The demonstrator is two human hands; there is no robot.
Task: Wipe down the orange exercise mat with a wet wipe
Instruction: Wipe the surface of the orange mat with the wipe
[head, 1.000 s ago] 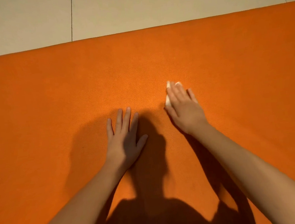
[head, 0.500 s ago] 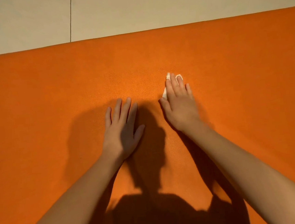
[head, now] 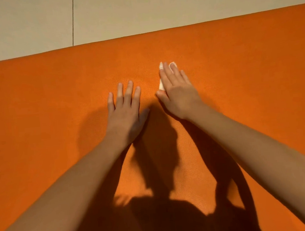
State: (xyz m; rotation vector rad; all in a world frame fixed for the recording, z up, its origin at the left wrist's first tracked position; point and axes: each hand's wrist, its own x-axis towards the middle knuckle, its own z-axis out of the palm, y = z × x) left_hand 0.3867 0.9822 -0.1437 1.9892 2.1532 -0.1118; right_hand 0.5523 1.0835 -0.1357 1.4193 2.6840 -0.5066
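Both hands have slid forward across the orange exercise mat in the past second. Nearest, the left hand lies flat, fingers straight, holding nothing. Just beyond it, the right hand presses the white wet wipe under straight fingers. Bare mat runs on to its far edge, which meets the pale floor tiles.

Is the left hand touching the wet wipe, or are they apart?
Apart. The head view shows bare orange mat between the left hand and the wet wipe, which lies under the right hand.
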